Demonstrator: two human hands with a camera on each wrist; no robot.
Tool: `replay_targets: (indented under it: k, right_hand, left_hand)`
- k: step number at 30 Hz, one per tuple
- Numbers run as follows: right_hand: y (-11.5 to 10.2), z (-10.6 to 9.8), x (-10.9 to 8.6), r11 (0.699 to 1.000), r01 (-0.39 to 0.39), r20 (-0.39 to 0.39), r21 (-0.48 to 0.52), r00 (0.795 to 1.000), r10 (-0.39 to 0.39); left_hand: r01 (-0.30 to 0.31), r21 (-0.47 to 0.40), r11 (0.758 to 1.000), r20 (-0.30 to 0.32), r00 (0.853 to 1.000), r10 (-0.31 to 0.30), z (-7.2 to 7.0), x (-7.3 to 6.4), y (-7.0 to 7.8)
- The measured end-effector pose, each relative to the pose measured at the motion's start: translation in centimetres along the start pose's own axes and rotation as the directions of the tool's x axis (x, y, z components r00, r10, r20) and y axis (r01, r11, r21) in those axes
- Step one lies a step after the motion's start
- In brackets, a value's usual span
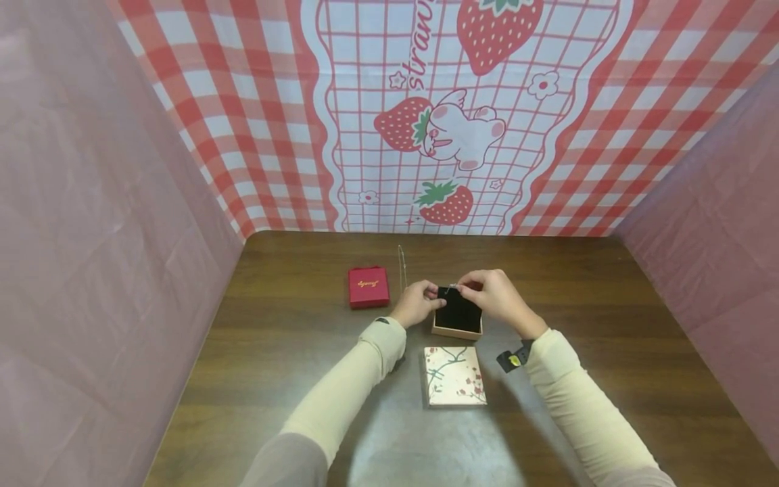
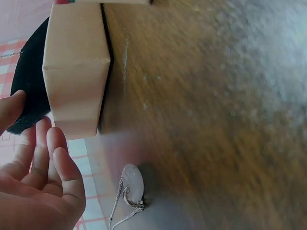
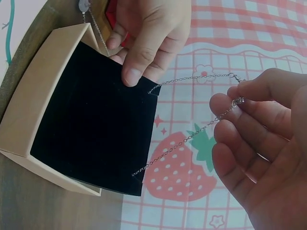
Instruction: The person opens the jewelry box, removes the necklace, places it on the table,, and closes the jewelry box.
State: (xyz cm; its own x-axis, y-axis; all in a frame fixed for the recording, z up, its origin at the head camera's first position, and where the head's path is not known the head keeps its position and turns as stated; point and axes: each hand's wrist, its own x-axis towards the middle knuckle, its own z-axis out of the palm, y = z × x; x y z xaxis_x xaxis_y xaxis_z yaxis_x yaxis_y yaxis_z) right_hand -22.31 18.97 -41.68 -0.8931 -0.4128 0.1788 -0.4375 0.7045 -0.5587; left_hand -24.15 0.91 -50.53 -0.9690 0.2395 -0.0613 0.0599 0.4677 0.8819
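Observation:
My left hand (image 1: pixel 416 304) holds the upper left part of a black velvety insert pad (image 1: pixel 459 312), thumb on its face and fingers behind. The pad tilts up out of an open light-tan jewelry box (image 1: pixel 456 333). In the right wrist view, a fine silver necklace chain (image 3: pixel 178 145) runs from two slits near the pad's corners. My right hand (image 1: pixel 498 295) pinches the chain's clasp ends between thumb and forefinger. The pad's back is hidden. Beside my left hand, another necklace (image 1: pixel 402 266) lies on the table; its pale oval pendant (image 2: pixel 134 184) shows in the left wrist view.
A floral-patterned box lid (image 1: pixel 455 377) lies in front of the tan box. A small red jewelry box (image 1: pixel 368 287) with gold lettering sits to the left. The wooden table (image 1: pixel 292 352) meets a strawberry-print checked cloth (image 1: pixel 280 135) behind, with pink cloth on both sides.

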Motion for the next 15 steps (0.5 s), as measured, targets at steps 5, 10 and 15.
replay_targets:
  k: [5,10,15]
  right_hand:
    - [-0.2,-0.3,0.0,1.0,0.004,-0.014,-0.002,1.0,-0.004]
    - [-0.4,-0.7,0.1,1.0,0.008,-0.027,0.003,1.0,-0.008]
    - [-0.6,-1.1,0.1,1.0,0.008,-0.047,0.021,0.999,-0.007]
  left_hand:
    - [-0.004,-0.039,0.999,0.0,1.0,0.004,-0.2,-0.3,0.1]
    - [-0.011,-0.085,0.996,0.001,1.0,0.011,-0.2,-0.4,0.2]
    - [-0.025,-0.142,0.99,0.003,1.0,0.026,-0.3,-0.4,0.5]
